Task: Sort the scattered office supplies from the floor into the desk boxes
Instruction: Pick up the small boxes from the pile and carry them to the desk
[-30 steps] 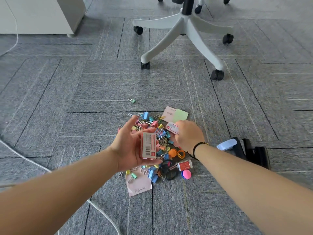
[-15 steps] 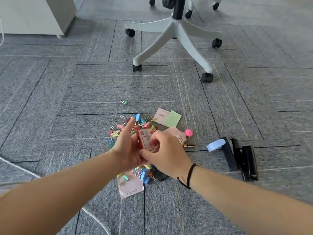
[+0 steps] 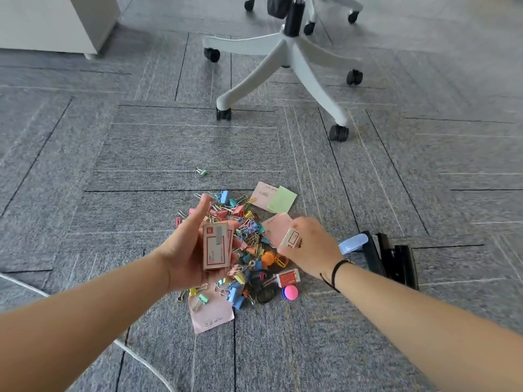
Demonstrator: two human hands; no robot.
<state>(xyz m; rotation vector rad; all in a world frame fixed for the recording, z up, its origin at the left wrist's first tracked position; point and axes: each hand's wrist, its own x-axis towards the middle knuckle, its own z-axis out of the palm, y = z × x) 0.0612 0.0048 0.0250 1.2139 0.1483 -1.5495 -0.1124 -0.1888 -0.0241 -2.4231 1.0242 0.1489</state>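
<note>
Head view, single frame. I log the left hand (image 3: 195, 250) at centre frame, palm up, fingers and thumb curled round a stack of small staple boxes (image 3: 217, 249), red-and-white label facing the camera. The right hand (image 3: 310, 247), just right of centre, pinches another staple box (image 3: 291, 238) above the pile; a black band sits on that wrist.

Beneath both hands, the pile of coloured binder clips and paper clips (image 3: 243, 224) lies on the grey carpet (image 3: 141, 154). One more staple box (image 3: 288, 278) rests at the pile's lower right edge, a pink round item (image 3: 291, 292) just below it. One stray green binder clip (image 3: 201, 171) lies apart, above the pile.

Pink and green sticky notes (image 3: 274, 198) sit at the pile's upper right. A black hole punch (image 3: 392, 258) lies at right. The office chair base (image 3: 285, 60) occupies upper centre.
</note>
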